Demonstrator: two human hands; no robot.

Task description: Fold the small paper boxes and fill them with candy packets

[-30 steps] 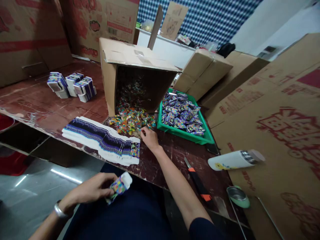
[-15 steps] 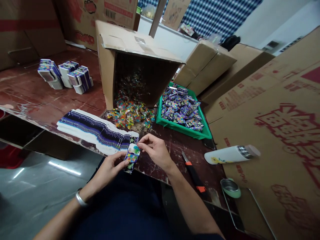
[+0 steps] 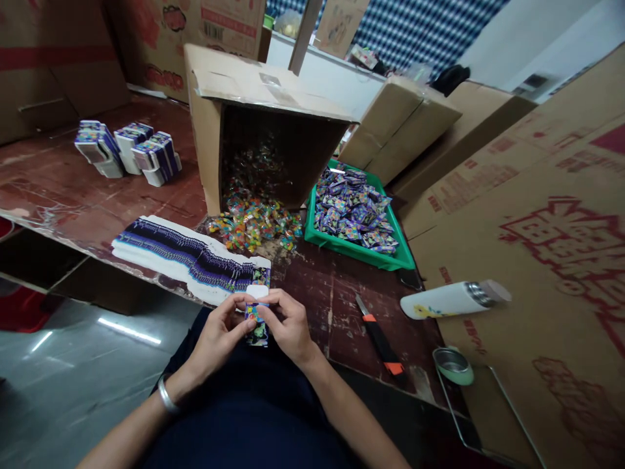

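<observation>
Both hands meet at the table's front edge on a small printed carton [image 3: 257, 335], purple and multicoloured, with its white flap [image 3: 257, 291] standing up at the top. My left hand [image 3: 219, 335] grips the carton's left side between thumb and fingers. My right hand [image 3: 291, 326] pinches its upper right side, the thumb on the printed front. The fingers partly cover the carton, and its inside is hidden. Just beyond lies a long overlapping row of flat purple-and-white cartons [image 3: 195, 257]. Clear packets of colourful candy [image 3: 256, 225] spill from a cardboard box [image 3: 208, 150] lying on its side.
A green tray [image 3: 359, 254] of purple packets stands right of the box. A utility knife [image 3: 378, 339], blade out, lies at right, near a white bottle [image 3: 446, 299] and a pale green cup [image 3: 454, 366]. Stacked filled cartons [image 3: 163, 156] stand back left. Large cardboard [image 3: 551, 260] walls the right.
My right hand has come left and down from the carton's opening onto its side. The small blue-green candy packet at its fingertips is out of sight. The white flap now shows uncovered.
</observation>
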